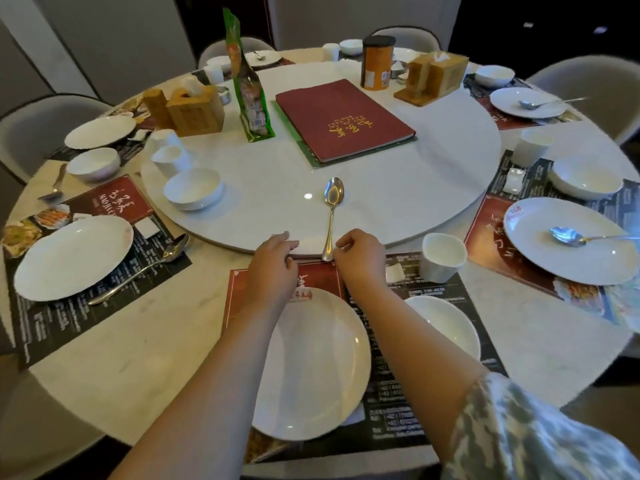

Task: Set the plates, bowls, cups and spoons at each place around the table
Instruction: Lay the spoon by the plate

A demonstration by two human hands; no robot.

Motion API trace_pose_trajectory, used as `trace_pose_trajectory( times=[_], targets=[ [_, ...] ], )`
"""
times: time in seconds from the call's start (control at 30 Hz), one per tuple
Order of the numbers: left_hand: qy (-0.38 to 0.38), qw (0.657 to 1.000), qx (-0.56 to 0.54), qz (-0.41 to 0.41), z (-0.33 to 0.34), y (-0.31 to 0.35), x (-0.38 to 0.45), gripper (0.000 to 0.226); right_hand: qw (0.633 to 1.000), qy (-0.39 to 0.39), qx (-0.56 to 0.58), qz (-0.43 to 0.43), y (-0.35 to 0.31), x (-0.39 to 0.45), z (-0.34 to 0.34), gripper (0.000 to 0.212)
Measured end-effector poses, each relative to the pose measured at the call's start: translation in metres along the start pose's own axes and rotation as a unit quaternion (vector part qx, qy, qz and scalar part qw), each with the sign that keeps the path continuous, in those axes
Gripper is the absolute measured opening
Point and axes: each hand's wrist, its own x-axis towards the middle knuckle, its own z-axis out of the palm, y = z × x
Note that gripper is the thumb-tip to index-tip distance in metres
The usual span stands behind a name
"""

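Both hands are reaching over the near plate to the turntable's edge.

The turntable [398,188] is carrying a menu [343,121], a bowl [193,188] and a spoon [331,216] lying bowl-end away. The plate [311,368] is sitting on the near placemat. The right hand [360,256] is pinching the spoon's handle end; the left hand [273,259] is resting loosely curled, gripping nothing, just beside it.

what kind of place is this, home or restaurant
Most likely a Chinese restaurant's dining room. A round table has a lazy Susan in the middle, a red menu with gold Chinese characters lies on it, and printed placemats showing dishes mark each place.
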Motion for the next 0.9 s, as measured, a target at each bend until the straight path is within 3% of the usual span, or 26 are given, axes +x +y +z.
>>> trace_pose_trajectory(
  times=[0.1, 0.2, 0.3, 0.43, 0.5, 0.63, 0.77, 0.9],
  targets=[
    [-0.029, 0.999, 0.015, 0.022, 0.0, -0.016, 0.002, 0.043, 0.994, 0.046, 0.062, 0.072, -0.004, -0.003, 0.018, 0.006],
    [-0.05, 0.998, 0.003, 0.039, -0.001, -0.026, 0.0, 0.046, 0.98, 0.069, 0.13, 0.134, -0.009, -0.002, 0.034, 0.02],
    [-0.07, 0.996, -0.013, 0.047, -0.002, -0.032, -0.001, 0.049, 0.965, 0.081, 0.174, 0.18, -0.013, 0.0, 0.039, 0.017],
    [-0.082, 0.995, -0.021, 0.057, -0.007, -0.035, 0.001, 0.047, 0.931, 0.032, 0.281, 0.231, -0.021, -0.001, 0.03, 0.042],
    [-0.077, 0.995, -0.034, 0.052, -0.013, -0.035, -0.002, 0.043, 0.916, 0.013, 0.315, 0.25, -0.029, -0.01, 0.019, 0.028],
    [-0.029, 0.997, -0.068, 0.03, -0.032, -0.031, -0.034, 0.036, 0.939, -0.02, 0.26, 0.224, -0.034, -0.054, -0.004, 0.029],
    [-0.019, 0.996, -0.091, -0.015, -0.045, -0.036, -0.089, 0.029, 0.97, 0.03, 0.182, 0.16, -0.013, -0.121, -0.015, 0.025],
    [-0.02, 0.995, -0.073, -0.058, -0.05, -0.039, -0.14, 0.027, 0.982, 0.037, 0.097, 0.16, 0.009, -0.186, -0.023, 0.022]
  ],
)
